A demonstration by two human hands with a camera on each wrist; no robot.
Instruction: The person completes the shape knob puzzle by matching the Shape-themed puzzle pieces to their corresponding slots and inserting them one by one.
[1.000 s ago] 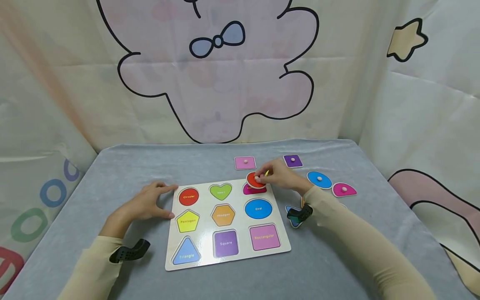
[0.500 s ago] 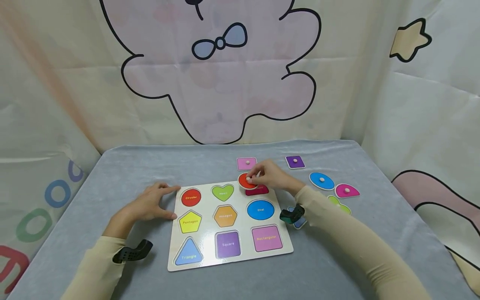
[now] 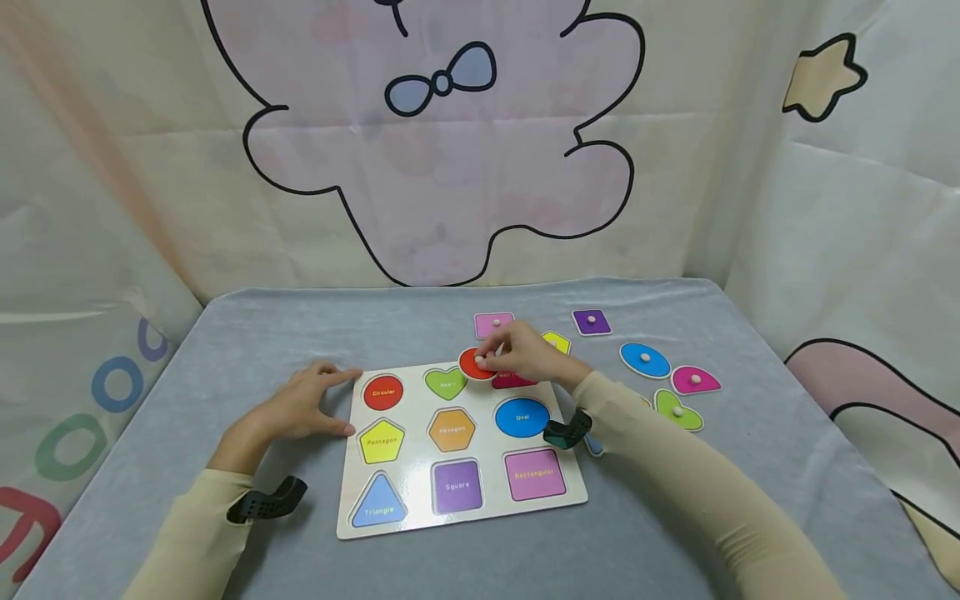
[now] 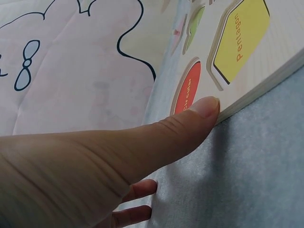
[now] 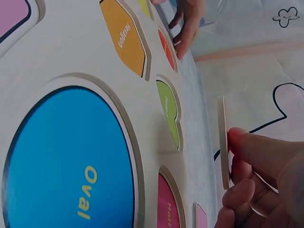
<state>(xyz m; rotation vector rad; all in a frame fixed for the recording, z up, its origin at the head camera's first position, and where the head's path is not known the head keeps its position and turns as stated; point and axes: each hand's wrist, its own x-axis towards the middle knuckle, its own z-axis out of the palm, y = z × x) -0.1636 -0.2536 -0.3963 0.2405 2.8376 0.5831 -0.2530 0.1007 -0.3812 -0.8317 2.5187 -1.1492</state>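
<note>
A white puzzle board (image 3: 411, 500) with coloured, labelled shape recesses lies on the table. My right hand (image 3: 521, 350) pinches the small knob of a red round puzzle piece (image 3: 468, 364), which is over the board's far edge between the heart and half-circle recesses. In the right wrist view the red round piece (image 5: 223, 147) shows edge-on, apart from the board. My left hand (image 3: 300, 402) rests at the board's left edge with its fingers extended. Its thumb touches the board's edge near the circle and pentagon recesses, as the left wrist view shows.
Loose knobbed pieces lie beyond and right of the board: a pink rectangle (image 3: 487, 324), purple square (image 3: 592, 322), yellow piece (image 3: 557, 340), blue oval (image 3: 645, 360), magenta half circle (image 3: 694, 380) and green heart (image 3: 678, 411). A blue piece (image 3: 595, 447) is partly hidden by the right arm.
My right hand has moved left with the red round piece, from over the half-circle recess towards the heart recess. The yellow piece and green heart have come into fuller view. My left hand stays put.
</note>
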